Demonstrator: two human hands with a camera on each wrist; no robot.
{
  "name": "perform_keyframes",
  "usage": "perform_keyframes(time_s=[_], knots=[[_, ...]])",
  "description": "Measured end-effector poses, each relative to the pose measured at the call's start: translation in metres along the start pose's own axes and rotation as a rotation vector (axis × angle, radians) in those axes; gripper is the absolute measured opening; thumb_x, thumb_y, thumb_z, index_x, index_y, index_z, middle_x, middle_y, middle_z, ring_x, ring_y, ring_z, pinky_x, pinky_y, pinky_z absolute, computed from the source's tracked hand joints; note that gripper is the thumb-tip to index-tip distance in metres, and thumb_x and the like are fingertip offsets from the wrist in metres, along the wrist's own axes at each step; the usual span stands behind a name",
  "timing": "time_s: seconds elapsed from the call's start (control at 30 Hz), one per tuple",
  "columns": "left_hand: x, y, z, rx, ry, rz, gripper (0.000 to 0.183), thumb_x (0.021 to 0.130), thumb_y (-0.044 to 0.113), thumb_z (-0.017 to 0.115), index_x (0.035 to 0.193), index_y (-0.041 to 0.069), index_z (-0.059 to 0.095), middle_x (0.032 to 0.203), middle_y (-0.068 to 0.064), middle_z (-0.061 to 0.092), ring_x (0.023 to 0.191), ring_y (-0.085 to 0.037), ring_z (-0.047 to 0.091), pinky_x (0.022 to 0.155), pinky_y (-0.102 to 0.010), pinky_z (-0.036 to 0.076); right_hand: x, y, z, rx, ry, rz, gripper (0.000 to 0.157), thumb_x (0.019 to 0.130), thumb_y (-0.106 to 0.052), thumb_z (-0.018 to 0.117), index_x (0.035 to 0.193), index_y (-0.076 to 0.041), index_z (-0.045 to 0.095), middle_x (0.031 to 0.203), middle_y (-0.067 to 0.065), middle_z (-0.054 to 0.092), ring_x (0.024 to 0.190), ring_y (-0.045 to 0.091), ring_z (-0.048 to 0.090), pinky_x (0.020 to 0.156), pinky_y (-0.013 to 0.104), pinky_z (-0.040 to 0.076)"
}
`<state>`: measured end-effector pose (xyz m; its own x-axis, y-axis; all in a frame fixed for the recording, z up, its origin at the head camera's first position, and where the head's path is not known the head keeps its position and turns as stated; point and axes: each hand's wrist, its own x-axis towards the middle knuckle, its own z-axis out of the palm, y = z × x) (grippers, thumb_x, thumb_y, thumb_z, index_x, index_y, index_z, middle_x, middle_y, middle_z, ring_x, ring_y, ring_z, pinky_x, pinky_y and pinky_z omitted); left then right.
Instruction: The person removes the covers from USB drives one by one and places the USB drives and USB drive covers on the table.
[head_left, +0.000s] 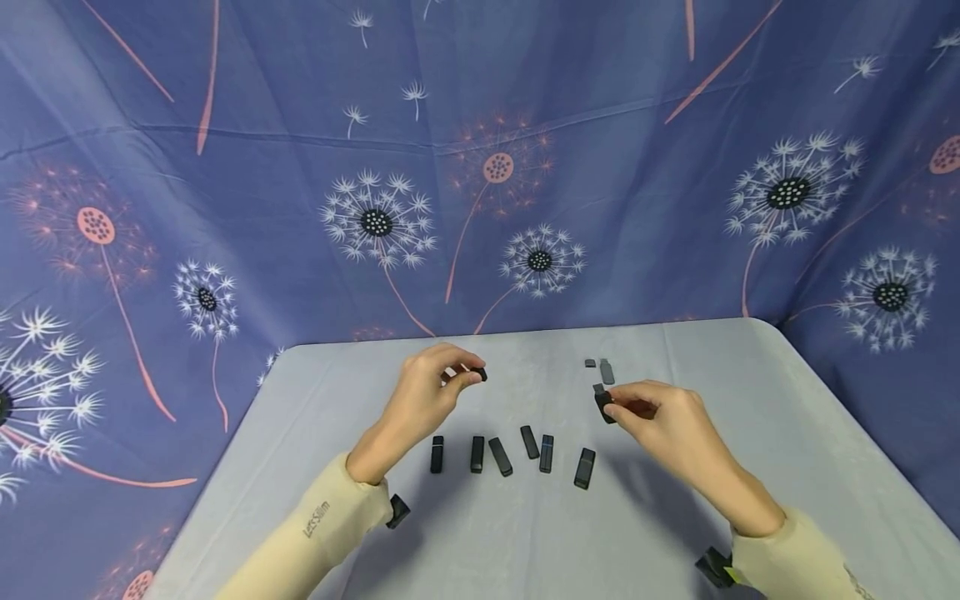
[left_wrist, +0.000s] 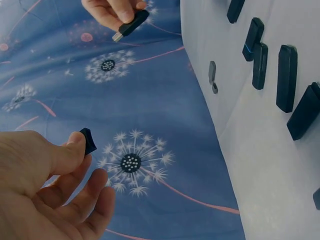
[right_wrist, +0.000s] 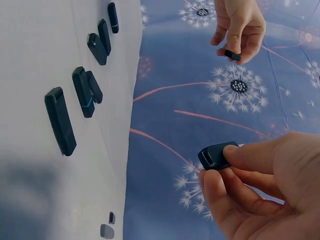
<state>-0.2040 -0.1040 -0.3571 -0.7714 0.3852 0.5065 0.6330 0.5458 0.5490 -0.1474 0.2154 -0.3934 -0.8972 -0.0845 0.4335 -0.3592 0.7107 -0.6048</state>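
Note:
My left hand (head_left: pixel 426 385) pinches a small black cap (left_wrist: pixel 88 141) between thumb and forefinger, held above the table. On the right, my right hand (head_left: pixel 667 417) grips a black USB stick (head_left: pixel 603 403) between thumb and fingers; its bare metal plug (left_wrist: pixel 117 37) sticks out. The two hands are well apart. Behind the right hand a grey USB stick (head_left: pixel 607 372) lies on the table, with a small grey cap (head_left: pixel 590 363) beside it. Between and in front of the hands lie several black USB sticks, among them one at the left (head_left: pixel 437 455) and one at the right (head_left: pixel 584 468).
The table (head_left: pixel 480 542) bears a pale grey cloth. A blue curtain with dandelion prints (head_left: pixel 480 208) hangs along its back and sides. Dark devices sit at both wrists, such as the one under the left sleeve (head_left: pixel 398 511).

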Motion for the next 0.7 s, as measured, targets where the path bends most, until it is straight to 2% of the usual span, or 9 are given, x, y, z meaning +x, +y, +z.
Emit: perform_keyframes(time_s=[0.27, 0.5, 0.7], knots=[[0.010, -0.006, 0.015, 0.035, -0.027, -0.007, 0.011, 0.093, 0.009, 0.076, 0.104, 0.010, 0.079, 0.098, -0.002, 0.076, 0.085, -0.013, 0.070, 0.071, -0.024, 0.058, 0.019, 0.005, 0.006, 0.027, -0.030, 0.075, 0.014, 0.090, -0.013, 0.080, 0.104, -0.008, 0.081, 0.096, 0.008, 0.079, 0.082, 0.021, 0.074, 0.069, 0.025, 0.057], [0.026, -0.010, 0.031, 0.081, -0.059, 0.000, 0.011, 0.094, 0.011, 0.075, 0.104, 0.010, 0.079, 0.102, -0.002, 0.077, 0.088, -0.014, 0.071, 0.074, -0.027, 0.058, 0.042, 0.014, 0.009, 0.018, -0.047, 0.085, 0.019, 0.093, -0.012, 0.077, 0.109, -0.004, 0.079, 0.096, 0.011, 0.079, 0.085, 0.027, 0.076, 0.072, 0.041, 0.061], [0.041, -0.013, 0.043, 0.096, -0.095, -0.019, 0.011, 0.094, 0.011, 0.075, 0.104, 0.010, 0.079, 0.101, -0.003, 0.077, 0.088, -0.014, 0.072, 0.075, -0.027, 0.058, 0.059, 0.019, 0.012, 0.044, -0.080, 0.139, 0.021, 0.096, -0.015, 0.074, 0.112, -0.002, 0.078, 0.097, 0.013, 0.079, 0.086, 0.027, 0.075, 0.069, 0.036, 0.060]])
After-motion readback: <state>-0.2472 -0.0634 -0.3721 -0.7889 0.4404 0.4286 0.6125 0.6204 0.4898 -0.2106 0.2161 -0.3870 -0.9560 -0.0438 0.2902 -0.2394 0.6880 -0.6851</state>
